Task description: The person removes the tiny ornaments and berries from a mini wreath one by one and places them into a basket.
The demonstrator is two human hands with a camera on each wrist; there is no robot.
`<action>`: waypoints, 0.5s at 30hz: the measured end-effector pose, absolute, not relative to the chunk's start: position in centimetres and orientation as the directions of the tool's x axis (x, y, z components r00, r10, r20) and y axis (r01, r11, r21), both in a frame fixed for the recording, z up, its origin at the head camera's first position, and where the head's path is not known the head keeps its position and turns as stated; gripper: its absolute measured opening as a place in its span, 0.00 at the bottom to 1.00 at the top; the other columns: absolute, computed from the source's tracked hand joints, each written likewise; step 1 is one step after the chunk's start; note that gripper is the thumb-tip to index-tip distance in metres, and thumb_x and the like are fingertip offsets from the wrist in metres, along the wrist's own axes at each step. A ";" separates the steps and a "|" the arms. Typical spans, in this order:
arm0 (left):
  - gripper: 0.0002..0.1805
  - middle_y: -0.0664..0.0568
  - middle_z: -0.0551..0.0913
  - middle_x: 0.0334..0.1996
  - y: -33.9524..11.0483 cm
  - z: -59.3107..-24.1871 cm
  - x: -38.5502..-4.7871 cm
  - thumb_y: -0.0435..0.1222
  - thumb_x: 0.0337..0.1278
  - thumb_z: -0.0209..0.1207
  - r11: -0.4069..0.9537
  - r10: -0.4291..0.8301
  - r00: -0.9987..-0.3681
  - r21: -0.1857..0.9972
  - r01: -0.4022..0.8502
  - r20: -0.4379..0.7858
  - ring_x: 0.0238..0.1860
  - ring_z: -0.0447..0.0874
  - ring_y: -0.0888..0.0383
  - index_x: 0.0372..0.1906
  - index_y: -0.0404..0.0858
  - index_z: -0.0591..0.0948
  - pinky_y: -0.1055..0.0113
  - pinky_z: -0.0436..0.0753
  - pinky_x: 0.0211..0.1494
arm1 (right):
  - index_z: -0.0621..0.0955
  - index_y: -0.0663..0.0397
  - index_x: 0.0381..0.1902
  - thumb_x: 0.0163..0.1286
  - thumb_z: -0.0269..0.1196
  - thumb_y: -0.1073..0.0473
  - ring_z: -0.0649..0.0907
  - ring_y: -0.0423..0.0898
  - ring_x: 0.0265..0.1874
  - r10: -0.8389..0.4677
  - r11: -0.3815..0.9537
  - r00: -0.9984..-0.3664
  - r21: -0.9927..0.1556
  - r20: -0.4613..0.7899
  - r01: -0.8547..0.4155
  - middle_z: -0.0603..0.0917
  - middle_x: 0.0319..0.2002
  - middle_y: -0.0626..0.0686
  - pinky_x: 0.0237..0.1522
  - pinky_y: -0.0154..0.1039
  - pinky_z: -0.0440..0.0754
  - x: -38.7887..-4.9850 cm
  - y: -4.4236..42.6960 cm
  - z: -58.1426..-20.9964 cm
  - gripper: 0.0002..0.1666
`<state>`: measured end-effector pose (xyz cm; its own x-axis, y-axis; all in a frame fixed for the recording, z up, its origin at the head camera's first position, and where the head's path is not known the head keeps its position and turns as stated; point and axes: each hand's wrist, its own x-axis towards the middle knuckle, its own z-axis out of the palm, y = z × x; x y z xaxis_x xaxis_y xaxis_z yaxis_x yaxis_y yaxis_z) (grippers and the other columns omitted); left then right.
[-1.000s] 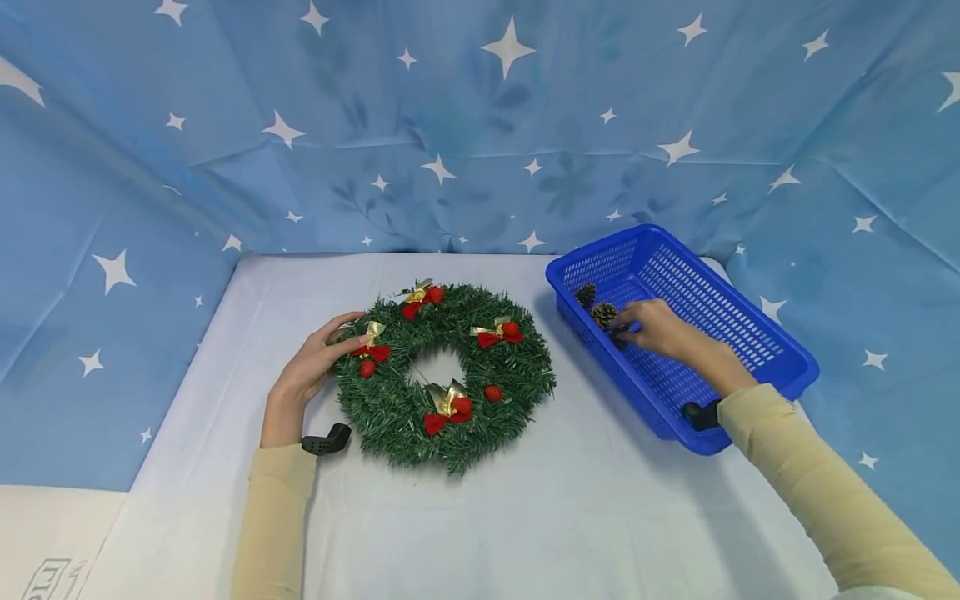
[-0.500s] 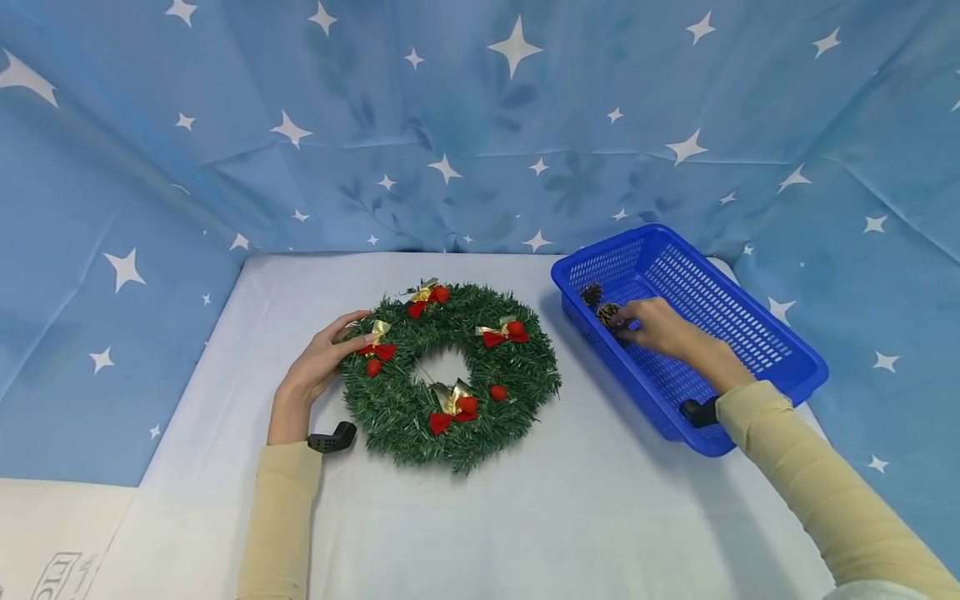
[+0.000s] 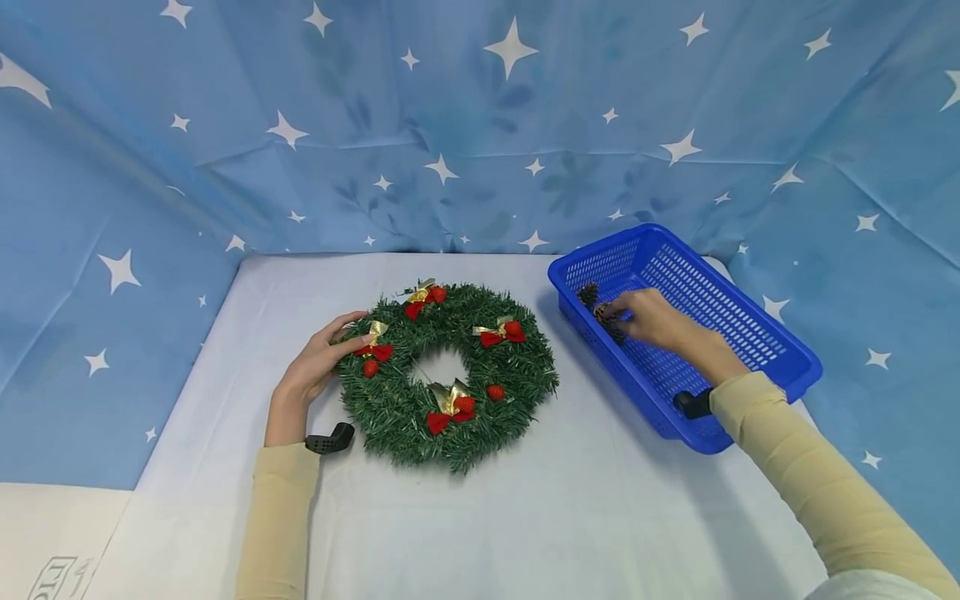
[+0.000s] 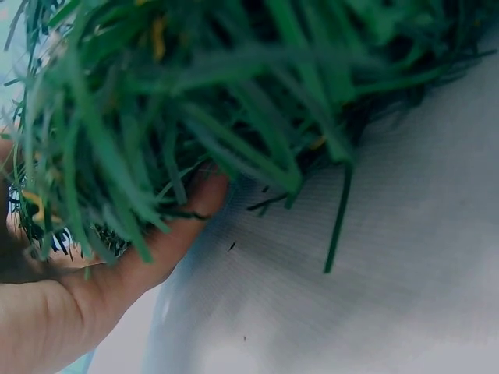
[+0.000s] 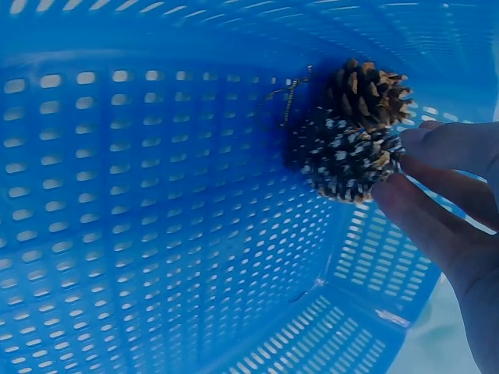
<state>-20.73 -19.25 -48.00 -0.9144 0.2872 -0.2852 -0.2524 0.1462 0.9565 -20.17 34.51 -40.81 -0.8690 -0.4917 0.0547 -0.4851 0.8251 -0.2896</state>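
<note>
A green wreath [image 3: 517, 375] with red and gold bows and red berries lies on the white table. My left hand [image 3: 315, 362] grips its left edge, thumb on top beside a bow; in the left wrist view, green needles [image 4: 195, 101] hide much of that hand. On the right, my right hand [image 3: 648, 321] reaches into the blue basket [image 3: 780, 354]. Its thumb and fingers pinch a white-tipped pine cone [image 5: 343, 164], seen in the right wrist view. A brown pine cone [image 5: 365, 92] touches it. Another dark pine cone [image 3: 588, 293] shows farther back in the basket.
The basket's raised rim and slotted walls surround the right hand. Blue star-patterned cloth [image 3: 450, 125] hangs behind and at both sides of the white table [image 3: 525, 533]. A thin gold cord [image 5: 292, 101] lies near the cones.
My right hand has shifted slightly away from me and to the left in the basket, its fingertips now over a cone that was more exposed before. The left hand and wreath stay put.
</note>
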 end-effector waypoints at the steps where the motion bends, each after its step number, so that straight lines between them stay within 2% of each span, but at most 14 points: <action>1: 0.39 0.40 0.36 0.84 -19.2 -48.0 -20.7 0.45 0.71 0.63 0.147 0.288 -0.914 0.957 -0.252 -0.285 0.84 0.29 0.40 0.81 0.48 0.61 0.26 0.41 0.77 | 0.89 0.69 0.43 0.60 0.68 0.78 0.89 0.64 0.41 -0.490 0.827 -0.870 -0.289 0.052 -0.483 0.90 0.41 0.66 0.38 0.55 0.89 -20.2 34.4 -40.7 0.13; 5: 0.39 0.40 0.36 0.84 -19.2 -48.0 -20.7 0.45 0.72 0.63 0.148 0.289 -0.913 0.956 -0.253 -0.286 0.84 0.29 0.39 0.81 0.48 0.61 0.24 0.41 0.76 | 0.89 0.67 0.45 0.61 0.69 0.77 0.89 0.61 0.38 -0.497 0.820 -0.866 -0.295 0.057 -0.490 0.90 0.41 0.65 0.32 0.48 0.88 -20.4 34.1 -40.1 0.14; 9: 0.38 0.40 0.36 0.84 -19.2 -48.0 -20.8 0.44 0.72 0.63 0.146 0.291 -0.913 0.956 -0.253 -0.286 0.84 0.29 0.40 0.81 0.48 0.61 0.24 0.41 0.76 | 0.90 0.66 0.44 0.60 0.69 0.78 0.88 0.55 0.30 -0.506 0.812 -0.860 -0.297 0.071 -0.502 0.90 0.41 0.65 0.25 0.40 0.80 -20.6 33.7 -39.6 0.14; 11: 0.39 0.40 0.36 0.84 -19.2 -48.0 -20.8 0.45 0.72 0.63 0.148 0.291 -0.913 0.956 -0.252 -0.286 0.84 0.29 0.40 0.81 0.48 0.61 0.25 0.41 0.76 | 0.90 0.66 0.43 0.60 0.68 0.78 0.88 0.55 0.31 -0.507 0.811 -0.859 -0.298 0.073 -0.504 0.90 0.40 0.64 0.26 0.41 0.81 -20.7 33.6 -39.5 0.14; 15: 0.39 0.40 0.37 0.84 -19.2 -48.1 -20.9 0.45 0.72 0.63 0.151 0.293 -0.913 0.957 -0.250 -0.284 0.84 0.30 0.39 0.81 0.48 0.61 0.25 0.40 0.76 | 0.89 0.68 0.42 0.62 0.67 0.78 0.90 0.59 0.36 -0.508 0.806 -0.858 -0.311 0.073 -0.503 0.90 0.40 0.64 0.34 0.49 0.89 -20.8 33.1 -39.0 0.12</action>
<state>-20.86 -19.18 -48.10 -0.9129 0.2930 -0.2843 -0.2496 0.1505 0.9566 -20.82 33.12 -39.03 -0.8584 -0.5076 0.0735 -0.5033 0.8061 -0.3112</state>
